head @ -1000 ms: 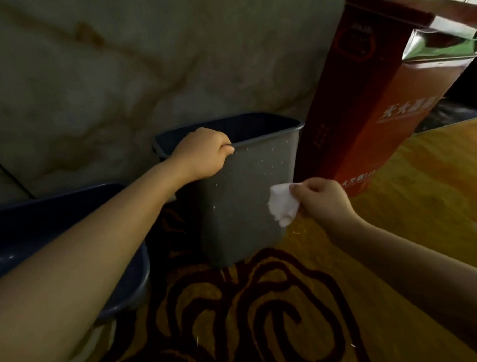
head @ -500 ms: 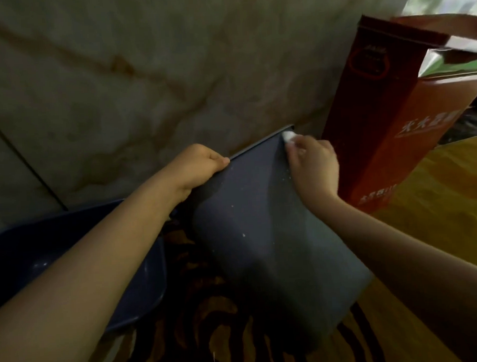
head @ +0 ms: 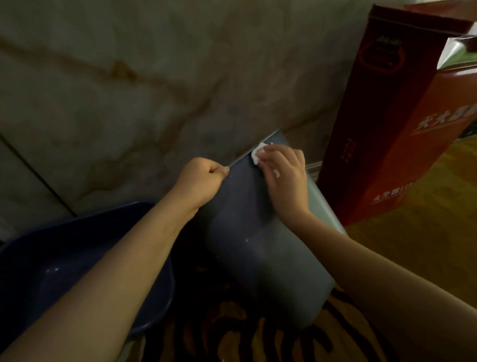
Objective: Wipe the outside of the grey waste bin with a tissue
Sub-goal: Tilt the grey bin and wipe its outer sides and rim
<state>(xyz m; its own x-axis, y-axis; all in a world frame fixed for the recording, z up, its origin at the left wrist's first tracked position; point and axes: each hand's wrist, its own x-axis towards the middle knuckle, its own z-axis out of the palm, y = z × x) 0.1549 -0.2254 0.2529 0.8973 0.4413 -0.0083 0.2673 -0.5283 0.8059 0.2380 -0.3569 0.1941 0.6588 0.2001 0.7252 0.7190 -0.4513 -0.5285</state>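
The grey waste bin [head: 262, 242] leans back against the marble wall, its front side facing me and speckled with small white spots. My left hand [head: 201, 179] is closed on the bin's rim at the upper left corner. My right hand [head: 283, 176] presses a crumpled white tissue [head: 259, 155] flat against the bin's outside, just below the rim near the upper right corner. The bin's opening is hidden from me.
A dark blue plastic basin [head: 72, 275] sits on the floor at the left, touching the bin's side. A tall red and orange carton [head: 398, 113] stands right of the bin. The marble wall [head: 145, 75] is behind; patterned carpet [head: 239, 345] below.
The bin went from upright to tilted back against the wall. My right hand carried the tissue up to the rim and has since shifted slightly left along it. My left hand kept its grip.
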